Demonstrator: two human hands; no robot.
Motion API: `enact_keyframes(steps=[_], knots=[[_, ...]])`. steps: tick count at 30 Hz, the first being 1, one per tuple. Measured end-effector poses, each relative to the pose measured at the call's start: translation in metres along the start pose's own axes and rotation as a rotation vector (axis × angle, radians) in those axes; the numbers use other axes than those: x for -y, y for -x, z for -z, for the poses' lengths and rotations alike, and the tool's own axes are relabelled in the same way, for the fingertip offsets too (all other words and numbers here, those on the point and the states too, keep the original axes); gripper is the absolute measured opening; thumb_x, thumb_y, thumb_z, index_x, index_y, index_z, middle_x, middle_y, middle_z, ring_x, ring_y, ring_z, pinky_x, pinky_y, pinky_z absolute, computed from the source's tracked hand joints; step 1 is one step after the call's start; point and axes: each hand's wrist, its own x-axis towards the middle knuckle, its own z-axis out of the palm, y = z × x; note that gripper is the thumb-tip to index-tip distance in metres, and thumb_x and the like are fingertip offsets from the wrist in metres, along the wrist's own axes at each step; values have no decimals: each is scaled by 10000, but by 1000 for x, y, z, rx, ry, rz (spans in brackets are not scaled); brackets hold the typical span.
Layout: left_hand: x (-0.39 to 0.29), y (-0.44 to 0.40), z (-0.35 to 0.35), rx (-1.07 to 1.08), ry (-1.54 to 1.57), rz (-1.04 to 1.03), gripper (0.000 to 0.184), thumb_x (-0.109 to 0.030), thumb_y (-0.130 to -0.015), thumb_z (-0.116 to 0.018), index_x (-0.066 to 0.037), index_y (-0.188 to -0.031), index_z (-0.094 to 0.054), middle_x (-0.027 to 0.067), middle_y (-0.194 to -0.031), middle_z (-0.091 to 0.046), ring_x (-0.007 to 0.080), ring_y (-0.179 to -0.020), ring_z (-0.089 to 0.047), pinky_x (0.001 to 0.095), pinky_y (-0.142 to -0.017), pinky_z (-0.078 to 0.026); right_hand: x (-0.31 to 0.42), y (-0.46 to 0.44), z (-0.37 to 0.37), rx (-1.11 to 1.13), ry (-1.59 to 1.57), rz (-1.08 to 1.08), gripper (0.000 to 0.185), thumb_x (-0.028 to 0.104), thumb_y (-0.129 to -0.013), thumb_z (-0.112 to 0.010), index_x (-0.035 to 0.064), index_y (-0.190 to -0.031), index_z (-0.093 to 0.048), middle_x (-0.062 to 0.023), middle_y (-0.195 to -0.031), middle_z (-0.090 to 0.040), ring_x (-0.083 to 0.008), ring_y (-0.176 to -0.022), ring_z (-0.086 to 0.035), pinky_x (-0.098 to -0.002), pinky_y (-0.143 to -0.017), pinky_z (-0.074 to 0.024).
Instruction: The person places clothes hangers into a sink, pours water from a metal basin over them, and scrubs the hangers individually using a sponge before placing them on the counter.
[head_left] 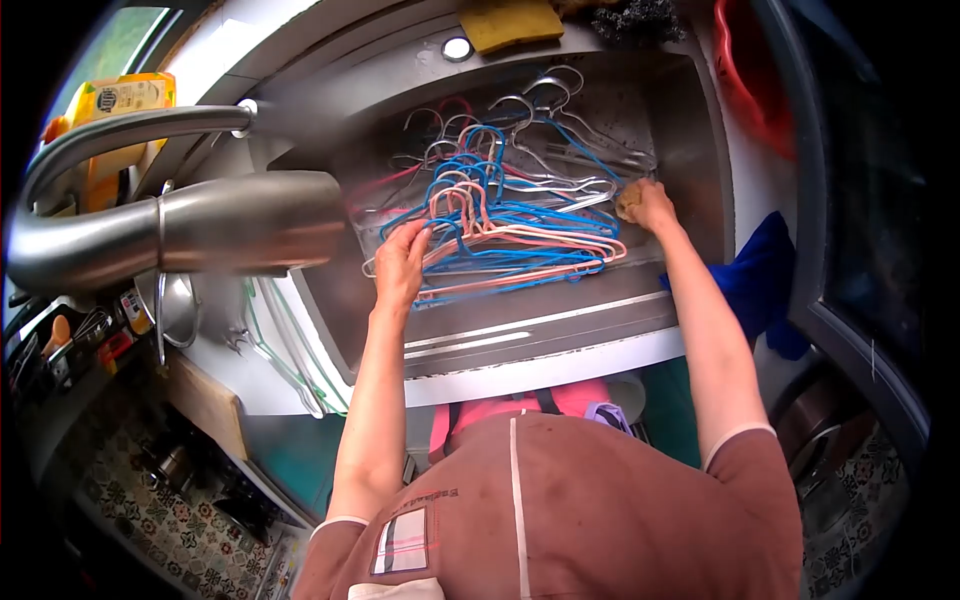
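Note:
A pile of clothes hangers (520, 240), blue, white, pink and bare metal, lies overlapping in the steel sink (530, 335). My left hand (402, 258) is at the left side of the pile, its fingers pinched on the shoulder of a blue hanger. At the right side of the sink, my right hand (655, 208) is closed around a tan sponge (628, 200). That sponge is close to the right ends of the hangers; whether it touches one cannot be made out.
A large metal faucet (250, 222) juts over the sink's left side. Green-and-white hangers (290, 345) lie on the left counter. Behind the sink are a yellow sponge (510, 25) and a dark scourer (640, 20). A red basin (752, 80) and blue cloth (750, 280) are at right.

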Motion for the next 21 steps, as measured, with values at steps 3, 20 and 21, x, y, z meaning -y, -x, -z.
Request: enact_keyframes(steps=[3,20,21], knots=[[-9,2,3,16,-53,-5,179,-159,-845,-584,-43,-971,-635,103,-816,-619,214,-719,-602,292,-664,-453,39,63,44,-157,-107,204,457,182,-693,-687,124,-1115,-520,-133,-1089,-517,-322,-995,-552,-415,-819,-461],[16,6,4,76,-56,-154,168,-138,-829,-579,-58,-964,-641,144,-863,-638,280,-803,-626,328,-698,-470,208,146,-41,-248,-620,601,360,-9,-645,-646,84,-965,-509,-125,-961,-564,-359,-852,-571,-423,-704,-472],[9,4,6,67,-50,-131,166,-147,-830,-582,-61,-958,-643,145,-855,-637,285,-799,-625,331,-694,-469,204,143,-47,-260,-573,591,376,-10,-643,-648,89,-981,-514,-121,-962,-567,-353,-863,-571,-429,-712,-470]])
